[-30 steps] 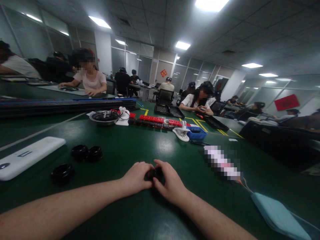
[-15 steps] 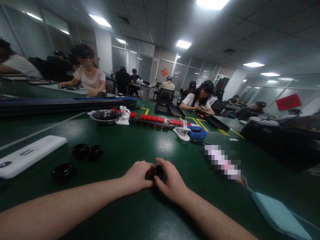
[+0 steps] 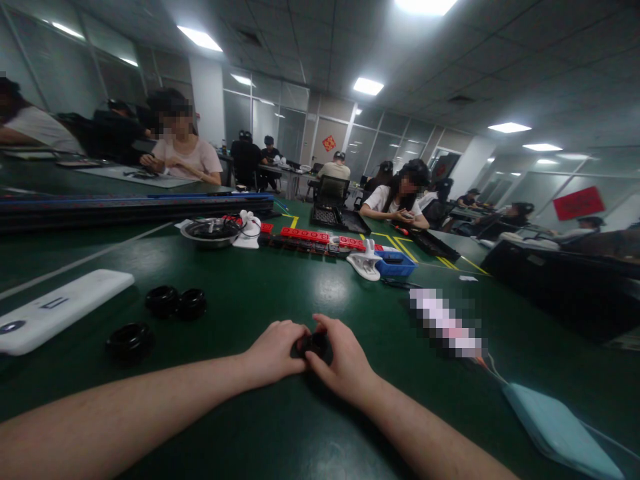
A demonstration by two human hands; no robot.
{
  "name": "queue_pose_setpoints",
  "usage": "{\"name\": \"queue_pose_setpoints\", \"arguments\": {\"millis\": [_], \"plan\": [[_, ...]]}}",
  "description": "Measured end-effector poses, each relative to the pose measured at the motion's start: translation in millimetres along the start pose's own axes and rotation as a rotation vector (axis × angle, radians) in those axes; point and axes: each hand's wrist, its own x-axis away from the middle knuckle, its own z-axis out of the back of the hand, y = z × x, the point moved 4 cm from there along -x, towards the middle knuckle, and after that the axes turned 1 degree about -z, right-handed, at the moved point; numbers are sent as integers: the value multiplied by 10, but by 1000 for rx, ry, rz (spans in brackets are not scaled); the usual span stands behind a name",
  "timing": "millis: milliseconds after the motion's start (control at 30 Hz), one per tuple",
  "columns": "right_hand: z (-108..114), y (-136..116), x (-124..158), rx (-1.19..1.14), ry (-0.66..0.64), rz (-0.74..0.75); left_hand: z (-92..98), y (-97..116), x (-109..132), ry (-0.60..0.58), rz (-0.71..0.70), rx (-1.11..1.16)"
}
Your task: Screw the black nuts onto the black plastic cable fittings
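My left hand (image 3: 273, 352) and my right hand (image 3: 344, 360) meet on the green table (image 3: 280, 293), both with fingers curled round a small black round part (image 3: 313, 345) held between them. Most of that part is hidden by my fingers. To the left lie three similar black ring-shaped parts: one alone (image 3: 129, 339) and a touching pair (image 3: 176, 301). A long white device (image 3: 55, 310) lies at the far left.
Farther back stand a metal bowl (image 3: 210, 232), a row of red blocks (image 3: 320, 237), a white clamp-like object (image 3: 365, 263) and a blue tray (image 3: 394, 265). A pale blue pouch (image 3: 555, 427) with a cable lies near right. Other people sit working at nearby tables.
My hands have stayed together on the black part, with only slight finger shifts. The view has drifted a little. The person at the back left has drawn both hands in.
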Motion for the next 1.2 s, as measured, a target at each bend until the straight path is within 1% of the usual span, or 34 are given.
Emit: {"name": "queue_pose_setpoints", "arguments": {"millis": [100, 167, 367, 433, 500, 567, 667, 733, 800, 900, 1000, 1067, 1200], "plan": [[0, -75, 21, -45, -38, 133, -4, -5, -5, -9, 8, 3], [5, -83, 25, -36, -27, 142, -4, -9, -6, -14, 15, 3], [28, 25, -6, 8, 78, -59, 10, 7, 4, -12, -1, 2], [17, 49, -13, 23, 73, -99, 10, 15, 6, -10, -13, -1], [-6, 51, -13, 13, 46, -107, 6, 17, 4, -4, -21, -8], [-25, 20, -5, -39, 17, -47, -2, 12, 0, 1, -20, -16], [-30, -49, 19, -127, -15, 86, -12, -2, -5, 0, -11, -17], [-23, -56, 27, -129, -16, 103, -9, -4, -5, -1, -5, -17], [-16, -24, 21, -95, 6, 53, 1, 6, -2, -2, -5, -15], [-9, 52, 2, -35, 62, -61, 16, 30, 3, -11, -12, -9], [-16, 89, -8, -5, 72, -120, 18, 38, 3, -22, -11, -7], [-27, 66, -5, -40, 41, -86, 16, 32, 2, -18, -7, -10], [-32, -43, 23, -183, -43, 94, 5, 13, -2, -14, -2, -14]]}}
